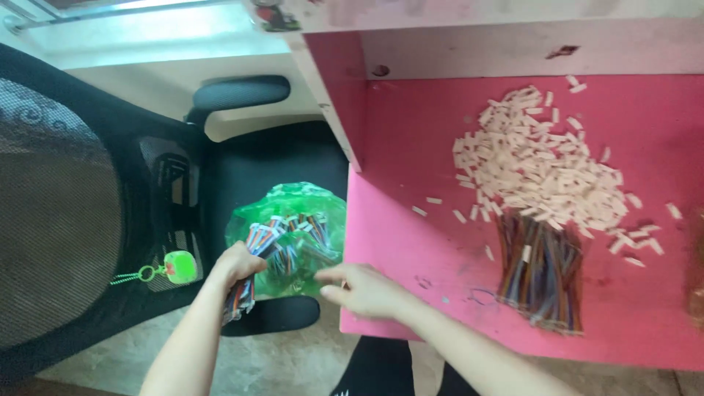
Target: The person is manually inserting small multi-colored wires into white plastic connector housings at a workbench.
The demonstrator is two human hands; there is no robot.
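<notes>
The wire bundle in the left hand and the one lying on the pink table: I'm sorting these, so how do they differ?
The left hand grips its wire bundle over the green bag, ends hanging down; the table bundle lies flat and untouched on the pink table. The held bundle looks smaller; the table bundle is wider, its top under a pile of pale connectors. Both are multicoloured thin wires.

A pink worktop [645, 132] carries a heap of small pale plastic pieces [539, 169], with a few scattered around it. Just below the heap lies a flat bunch of coloured wires [543, 275]. To the left stands a black mesh chair [66, 213] with a padded armrest [238, 93]; a green keyring toy [178, 267] hangs on it.
</notes>
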